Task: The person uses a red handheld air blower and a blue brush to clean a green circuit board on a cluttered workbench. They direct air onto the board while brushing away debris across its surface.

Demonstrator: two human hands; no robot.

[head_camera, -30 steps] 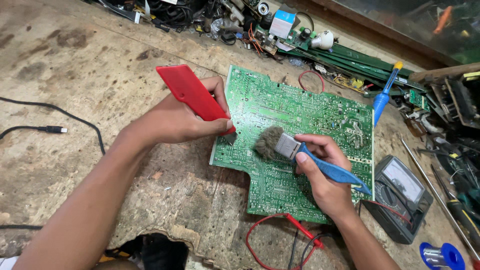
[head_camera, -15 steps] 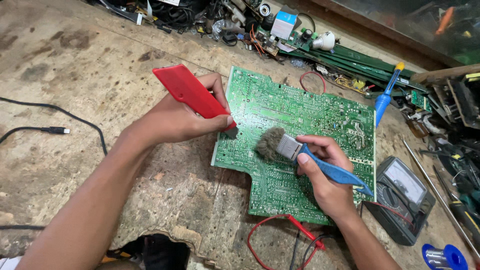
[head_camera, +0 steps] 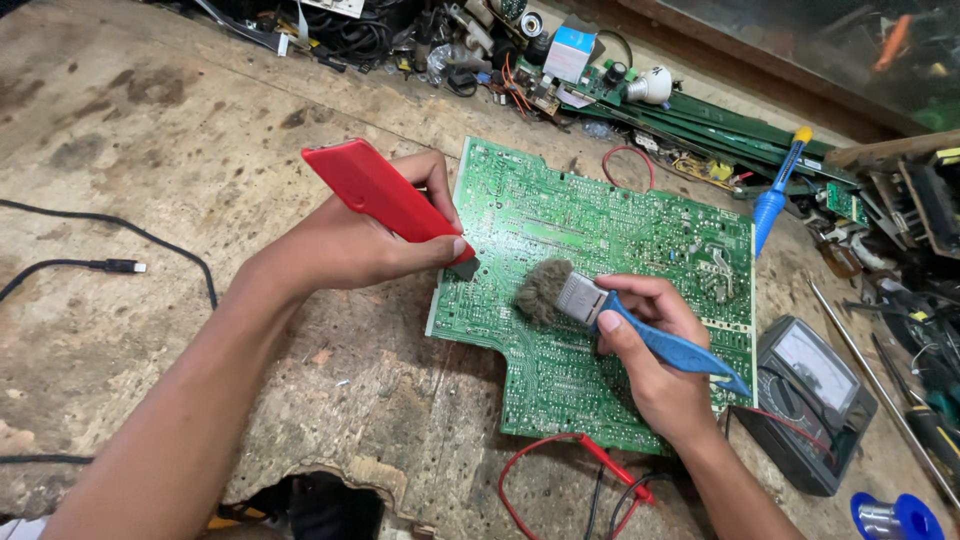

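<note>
The left hand (head_camera: 350, 245) is gripping a flat red plastic tool (head_camera: 385, 200), its tip pressing the large green circuit board's (head_camera: 610, 250) left edge, steadying it mid-bench, while the right hand (head_camera: 655, 355) is closing around a blue-handled bristle brush (head_camera: 590, 300), bristles resting on the solder side.

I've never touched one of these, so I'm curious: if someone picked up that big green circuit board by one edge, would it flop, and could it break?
The green circuit board would probably stay stiff: it lies flat as a thin rigid sheet. It looks light for its area. Its face is crowded with tiny solder points, so rough bending might crack something. On the worn wooden bench it would likely slide, not roll.
</note>
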